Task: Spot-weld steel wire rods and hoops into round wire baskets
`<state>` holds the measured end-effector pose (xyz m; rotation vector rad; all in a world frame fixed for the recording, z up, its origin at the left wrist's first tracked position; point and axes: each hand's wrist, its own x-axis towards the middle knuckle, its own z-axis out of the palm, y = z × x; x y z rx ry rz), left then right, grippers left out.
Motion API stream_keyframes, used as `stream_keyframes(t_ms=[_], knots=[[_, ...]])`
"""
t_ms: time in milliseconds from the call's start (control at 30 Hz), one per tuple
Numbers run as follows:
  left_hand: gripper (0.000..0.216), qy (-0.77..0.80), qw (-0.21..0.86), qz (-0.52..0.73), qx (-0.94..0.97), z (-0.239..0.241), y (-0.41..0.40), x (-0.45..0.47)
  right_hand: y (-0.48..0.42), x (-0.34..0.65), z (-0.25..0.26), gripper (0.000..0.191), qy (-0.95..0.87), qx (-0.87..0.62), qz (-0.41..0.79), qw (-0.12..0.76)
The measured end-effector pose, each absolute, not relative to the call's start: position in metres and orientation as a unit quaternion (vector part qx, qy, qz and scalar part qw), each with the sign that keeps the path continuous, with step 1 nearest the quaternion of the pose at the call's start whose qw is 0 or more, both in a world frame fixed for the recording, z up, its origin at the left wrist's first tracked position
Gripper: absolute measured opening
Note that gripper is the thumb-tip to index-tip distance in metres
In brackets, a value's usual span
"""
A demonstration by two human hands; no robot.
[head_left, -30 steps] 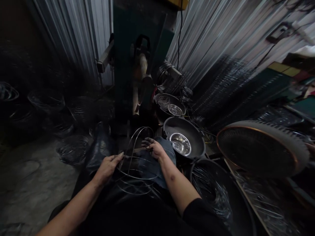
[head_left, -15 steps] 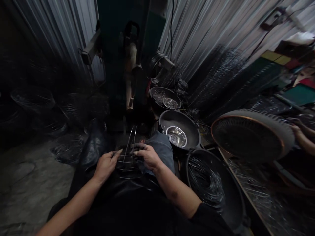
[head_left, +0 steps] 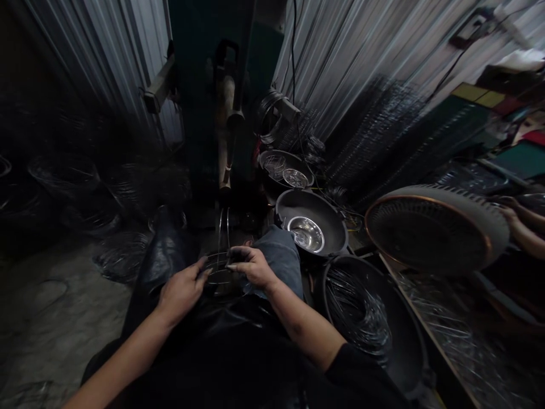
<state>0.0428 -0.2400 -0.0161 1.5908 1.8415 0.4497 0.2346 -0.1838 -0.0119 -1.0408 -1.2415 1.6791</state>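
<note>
Wire frame (head_left: 218,255) sits between left hand (head_left: 181,289) and right hand (head_left: 252,267), both narrowed to pinch its rings (head_left: 219,283), and a slack grip could, I think, let the uprights (head_left: 228,224) ahead of them tip askew.

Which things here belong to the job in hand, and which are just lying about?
In the job:
- wire frame, between left hand and right hand
- possibly the machine ahead

Apparently lying about:
- steel bowl in a dark pan
- wire bundle in the nearest pan
</note>
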Motion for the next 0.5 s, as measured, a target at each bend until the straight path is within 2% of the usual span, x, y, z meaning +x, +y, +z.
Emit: stream_keyframes(t_ms=[100,200,267,500], knots=[[0.057,0.713,0.286,0.234,0.595,-0.008,-0.241,0.045,-0.188,0.239,-0.014,0.03,-0.476,-0.412,0.669,0.395],[0.058,0.636,0.398,0.383,0.538,-0.006,-0.237,0.055,-0.193,0.239,-0.013,0.031,-0.466,-0.414,0.676,0.394],[0.057,0.593,0.471,0.439,0.483,-0.008,-0.234,0.064,-0.197,0.237,-0.01,0.03,-0.463,-0.407,0.681,0.395],[0.058,0.578,0.477,0.503,0.43,-0.02,-0.238,0.081,-0.208,0.225,-0.007,0.02,-0.454,-0.423,0.662,0.42]])
